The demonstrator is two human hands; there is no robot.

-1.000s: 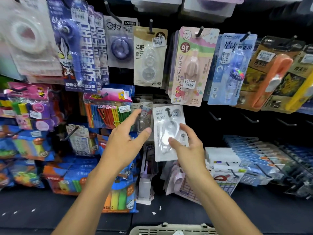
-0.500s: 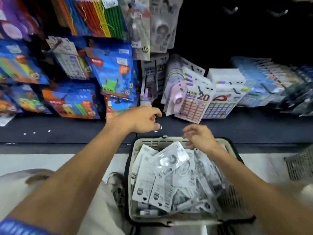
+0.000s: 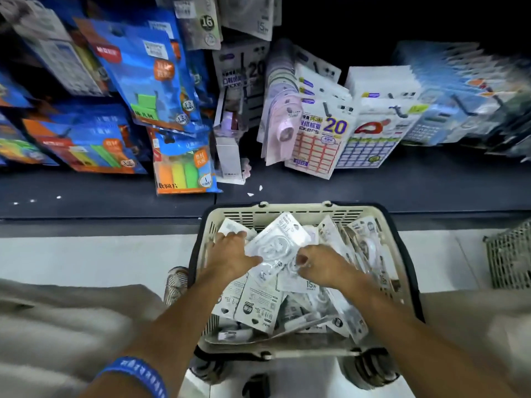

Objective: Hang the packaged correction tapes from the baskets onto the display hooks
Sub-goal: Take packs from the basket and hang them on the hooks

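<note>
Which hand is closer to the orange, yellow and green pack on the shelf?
Left. The left hand sits in the basket just below and right of the pack. The right hand is further right, across the basket.

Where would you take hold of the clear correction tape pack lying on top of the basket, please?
Probably by the top correction tape pack's flat card edge, pinched from above beside the raised blister, since it lies face-up and tilted on the pile in the basket, between the left hand and right hand.

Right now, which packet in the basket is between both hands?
The top clear packet, lying face-up and tilted; the left hand and right hand touch its sides.
</note>
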